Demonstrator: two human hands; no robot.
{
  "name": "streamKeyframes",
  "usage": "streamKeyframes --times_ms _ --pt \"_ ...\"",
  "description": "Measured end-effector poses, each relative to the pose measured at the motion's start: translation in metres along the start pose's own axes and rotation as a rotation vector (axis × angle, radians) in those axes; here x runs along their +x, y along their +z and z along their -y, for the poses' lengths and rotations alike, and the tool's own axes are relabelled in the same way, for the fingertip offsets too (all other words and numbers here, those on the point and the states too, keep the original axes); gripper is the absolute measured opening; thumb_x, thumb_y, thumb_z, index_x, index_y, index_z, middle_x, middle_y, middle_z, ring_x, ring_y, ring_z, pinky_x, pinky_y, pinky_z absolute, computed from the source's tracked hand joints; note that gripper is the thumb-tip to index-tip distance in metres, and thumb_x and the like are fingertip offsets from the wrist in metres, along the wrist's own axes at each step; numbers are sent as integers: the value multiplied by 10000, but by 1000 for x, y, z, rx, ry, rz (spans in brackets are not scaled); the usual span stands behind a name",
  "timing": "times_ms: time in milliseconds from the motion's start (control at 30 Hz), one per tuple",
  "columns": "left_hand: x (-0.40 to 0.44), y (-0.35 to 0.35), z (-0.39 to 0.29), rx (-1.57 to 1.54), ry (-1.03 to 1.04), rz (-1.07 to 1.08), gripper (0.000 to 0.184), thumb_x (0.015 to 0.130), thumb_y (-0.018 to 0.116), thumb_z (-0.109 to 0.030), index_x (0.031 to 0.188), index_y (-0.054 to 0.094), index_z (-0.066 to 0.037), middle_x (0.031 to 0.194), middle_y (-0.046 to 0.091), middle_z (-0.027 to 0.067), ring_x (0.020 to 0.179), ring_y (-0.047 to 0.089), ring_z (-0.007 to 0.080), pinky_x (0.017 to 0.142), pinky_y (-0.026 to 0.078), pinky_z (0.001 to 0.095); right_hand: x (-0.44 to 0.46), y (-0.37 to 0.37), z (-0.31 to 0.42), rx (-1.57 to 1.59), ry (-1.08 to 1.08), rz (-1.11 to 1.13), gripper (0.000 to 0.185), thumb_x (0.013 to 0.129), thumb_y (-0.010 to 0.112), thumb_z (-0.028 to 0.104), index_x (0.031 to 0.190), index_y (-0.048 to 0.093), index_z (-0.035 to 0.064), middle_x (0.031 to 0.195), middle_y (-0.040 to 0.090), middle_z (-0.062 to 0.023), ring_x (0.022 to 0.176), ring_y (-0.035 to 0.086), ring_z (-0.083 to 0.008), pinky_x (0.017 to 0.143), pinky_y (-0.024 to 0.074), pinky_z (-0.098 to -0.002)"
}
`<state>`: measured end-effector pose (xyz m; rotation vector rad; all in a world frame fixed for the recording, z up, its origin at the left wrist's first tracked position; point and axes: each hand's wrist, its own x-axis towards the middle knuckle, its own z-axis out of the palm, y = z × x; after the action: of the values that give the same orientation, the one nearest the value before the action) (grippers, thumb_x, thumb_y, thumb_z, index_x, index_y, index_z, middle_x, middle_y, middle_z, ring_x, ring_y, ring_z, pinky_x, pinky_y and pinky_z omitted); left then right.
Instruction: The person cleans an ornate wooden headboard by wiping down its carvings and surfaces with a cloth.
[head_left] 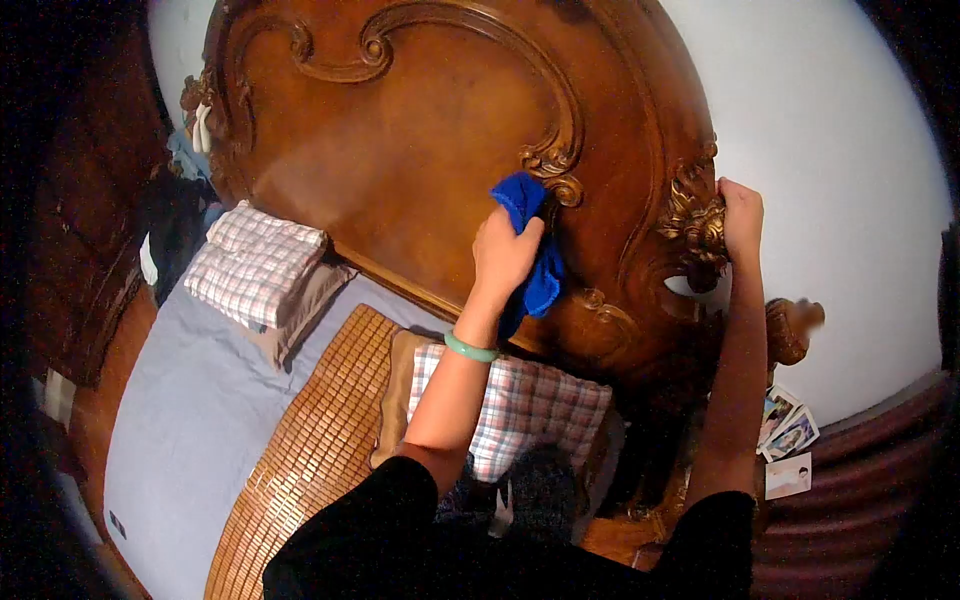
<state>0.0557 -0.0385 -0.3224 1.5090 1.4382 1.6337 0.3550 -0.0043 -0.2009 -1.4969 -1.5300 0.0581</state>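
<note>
My left hand, with a pale green bangle at the wrist, is closed around a blue cloth. The cloth hangs against the carved wooden headboard, just below a scroll carving. Parts of it stick out above and below my fist. Farther right, my right hand grips the headboard's outer edge beside a gilded carved ornament. Its fingertips are partly hidden behind the edge.
Below the headboard is a bed with a blue-grey sheet, a bamboo mat and plaid pillows. A carved wooden knob and several photo cards are at the right, near a dark red curtain.
</note>
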Motion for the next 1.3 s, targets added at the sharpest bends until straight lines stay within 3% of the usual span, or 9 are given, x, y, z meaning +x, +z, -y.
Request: streamKeyframes --times_ms 433,667,767,833,900,1000,1133,1167,1300 --pt "11 21 0 532 112 82 362 762 609 -286 1011 537 -33 717 620 225 718 604 406 662 471 491 -5 -1 7 36 -13 13 313 818 501 238 801 629 -47 685 632 -144 620 559 -196 630 433 -348" --pt "17 27 14 -59 4 121 372 770 580 -266 1015 581 14 875 635 228 857 609 378 760 465 419 -12 -1 19 -30 24 -34 294 821 528 223 752 645 -38 667 645 -117 596 564 -216 665 459 -317" --pt "-10 20 -4 -480 -227 329 260 794 534 -119 1013 580 14 831 605 72 788 583 168 715 464 304 -25 4 10 156 13 -178 234 824 542 189 769 650 -11 748 648 -113 697 586 -218 735 464 -315" --pt "-41 21 -16 -605 -201 347 268 790 515 -72 1042 564 6 838 568 27 758 544 126 691 458 276 -45 6 6 52 -370 -527 160 828 545 139 918 622 33 924 621 -108 894 569 -209 830 439 -334" --pt "-66 19 -22 -638 -185 432 326 798 512 -71 1113 522 12 933 564 28 814 527 126 735 449 269 -96 13 -1 -173 -422 -609 253 834 536 108 1083 541 68 1081 551 -103 1033 501 -208 904 390 -352" --pt "-95 11 -32 -657 -220 630 326 814 520 -97 1123 517 6 950 561 26 857 515 125 790 432 266 -189 48 6 547 -25 -252 285 853 544 158 1108 493 43 1122 512 -85 1051 477 -207 949 351 -358" --pt "-106 13 -21 -621 -292 840 366 828 519 -130 1175 502 -13 1073 564 28 967 510 135 888 398 281 -291 103 -58 1177 523 319 705 854 531 499 1344 367 20 1348 412 -91 1251 357 -217 1055 247 -346" --pt "-107 14 -27 -628 -289 834 366 828 519 -130 1175 502 -13 1073 564 28 967 510 135 888 398 281 -288 88 -37 1178 373 424 650 854 578 404 1330 385 6 1330 435 -97 1228 392 -223 1043 273 -340" --pt "-87 39 -32 -671 -131 620 304 823 508 -138 1087 515 12 973 577 66 855 544 170 795 433 297 -245 34 -13 422 105 9 302 830 576 112 1113 530 18 1136 554 -101 1103 490 -231 996 333 -348"
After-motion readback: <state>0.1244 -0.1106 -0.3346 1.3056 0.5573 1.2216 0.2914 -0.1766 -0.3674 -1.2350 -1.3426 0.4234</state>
